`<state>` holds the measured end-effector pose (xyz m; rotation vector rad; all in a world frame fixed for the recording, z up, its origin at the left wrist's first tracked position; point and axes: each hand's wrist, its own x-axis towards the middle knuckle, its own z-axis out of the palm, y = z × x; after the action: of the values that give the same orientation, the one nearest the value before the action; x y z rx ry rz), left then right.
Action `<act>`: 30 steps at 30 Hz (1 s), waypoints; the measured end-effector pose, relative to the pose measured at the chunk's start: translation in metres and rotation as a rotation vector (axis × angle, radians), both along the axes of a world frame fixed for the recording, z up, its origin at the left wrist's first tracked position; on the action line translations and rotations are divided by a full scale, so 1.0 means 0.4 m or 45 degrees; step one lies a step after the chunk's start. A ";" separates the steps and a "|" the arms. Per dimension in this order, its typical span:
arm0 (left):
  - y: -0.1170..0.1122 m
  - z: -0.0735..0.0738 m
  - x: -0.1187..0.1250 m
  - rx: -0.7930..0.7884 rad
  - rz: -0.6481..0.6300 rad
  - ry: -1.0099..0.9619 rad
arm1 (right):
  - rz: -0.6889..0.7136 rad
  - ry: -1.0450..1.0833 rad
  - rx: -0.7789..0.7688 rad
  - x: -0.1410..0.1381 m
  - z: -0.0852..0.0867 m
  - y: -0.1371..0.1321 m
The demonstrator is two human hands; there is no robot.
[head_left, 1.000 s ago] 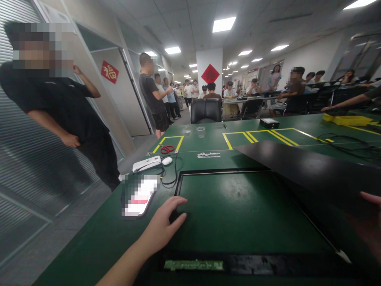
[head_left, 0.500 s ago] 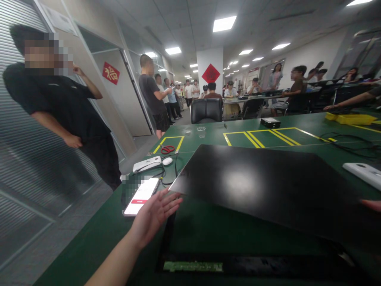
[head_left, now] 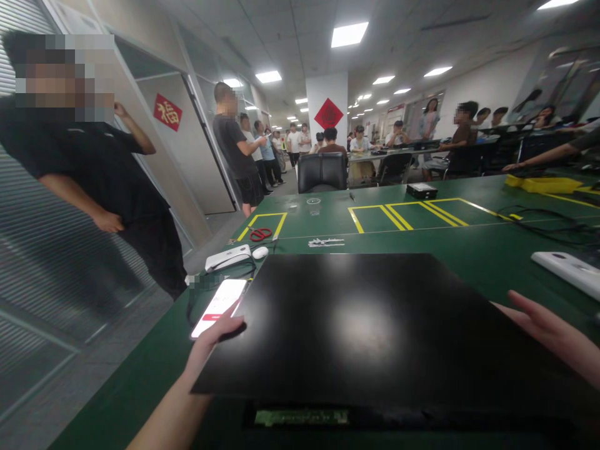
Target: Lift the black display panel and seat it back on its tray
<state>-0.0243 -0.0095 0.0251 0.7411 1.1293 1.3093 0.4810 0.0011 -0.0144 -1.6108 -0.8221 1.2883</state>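
Observation:
A large, flat, glossy black panel (head_left: 300,312) is held level above the green table, reflecting the ceiling light. My left hand (head_left: 213,337) grips its left edge, thumb on top and fingers hidden underneath. At the right edge is my right hand (head_left: 546,331), its thumb raised off the surface and its other fingers partly hidden behind or under the panel. Below the near edge, a dark frame with a green circuit strip (head_left: 300,417) lies mostly covered. A phone with a lit screen (head_left: 216,311) rests just beyond my left hand.
Left of the panel on the green table (head_left: 422,240) are a white device (head_left: 229,257), a white mouse (head_left: 260,252) and red-handled scissors (head_left: 260,234). Small white scraps (head_left: 325,242) lie behind it. Another white device (head_left: 565,272) and cables are at right. A person (head_left: 89,156) stands at left.
The panel has moved left and nearer to me and turned straighter. My left hand, spread open before, now grips its left edge. More of my right hand shows, and white scraps behind are uncovered.

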 end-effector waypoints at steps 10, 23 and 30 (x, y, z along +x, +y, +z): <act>0.092 -0.017 -0.067 0.185 0.067 0.408 | 0.024 0.073 0.087 -0.036 -0.015 0.022; 0.035 -0.023 0.016 0.228 0.133 0.174 | -0.105 -0.019 0.042 -0.048 0.003 0.026; 0.027 -0.029 0.032 0.211 0.066 0.185 | -0.131 -0.325 0.021 -0.029 -0.004 0.034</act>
<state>-0.0114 0.0014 0.0135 0.9467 1.1715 1.4235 0.4693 0.0148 -0.0158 -1.8041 -0.8884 1.0146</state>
